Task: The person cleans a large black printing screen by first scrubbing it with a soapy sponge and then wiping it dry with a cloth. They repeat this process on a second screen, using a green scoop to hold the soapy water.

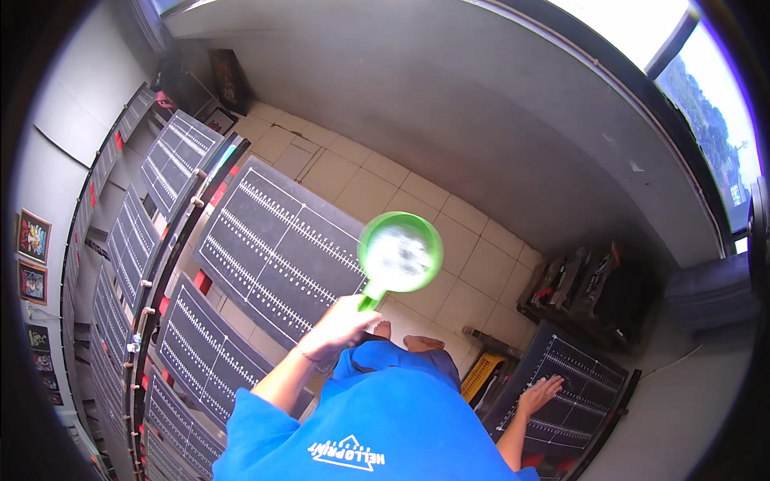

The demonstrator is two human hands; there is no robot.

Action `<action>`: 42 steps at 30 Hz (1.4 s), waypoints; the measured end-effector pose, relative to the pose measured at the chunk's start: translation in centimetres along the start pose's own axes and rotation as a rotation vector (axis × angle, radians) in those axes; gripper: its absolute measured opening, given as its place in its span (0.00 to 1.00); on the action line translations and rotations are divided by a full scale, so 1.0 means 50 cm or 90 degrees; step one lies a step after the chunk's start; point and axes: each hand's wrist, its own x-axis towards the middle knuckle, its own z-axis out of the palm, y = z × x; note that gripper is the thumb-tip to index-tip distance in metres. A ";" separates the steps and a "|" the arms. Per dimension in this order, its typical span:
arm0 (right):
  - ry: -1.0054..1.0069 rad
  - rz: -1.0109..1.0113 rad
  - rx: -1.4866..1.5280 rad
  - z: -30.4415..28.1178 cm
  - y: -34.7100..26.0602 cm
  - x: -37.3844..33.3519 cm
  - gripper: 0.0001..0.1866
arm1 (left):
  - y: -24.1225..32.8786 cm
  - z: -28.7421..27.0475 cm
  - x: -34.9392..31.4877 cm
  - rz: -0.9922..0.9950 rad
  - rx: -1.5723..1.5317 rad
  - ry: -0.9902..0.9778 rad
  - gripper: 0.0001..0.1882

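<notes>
My left hand (pixel 341 327) is closed around the handle of a green round plastic dipper (pixel 435 247). The dipper is held out over the tiled floor, beside the end of a dark board (pixel 293 240) marked with white ruled lines. Something white and dark shows inside its bowl, too blurred to make out. On the other side, my right hand (pixel 541 394) rests flat, fingers stretched, on another dark board (pixel 573 369) with white grid lines.
Several more dark ruled boards (pixel 212 349) line a long rail (pixel 148 305) on the left. Light tiles cover the floor (pixel 385 172) up to a grey wall (pixel 481 104). A yellow basket (pixel 481 377) and dark crates (pixel 589 280) stand on the right. My bare feet (pixel 421 343) show below the dipper.
</notes>
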 end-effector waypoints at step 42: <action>0.082 0.540 -0.067 -0.054 0.328 0.259 0.41 | 0.170 0.341 0.356 0.287 0.792 -0.012 0.11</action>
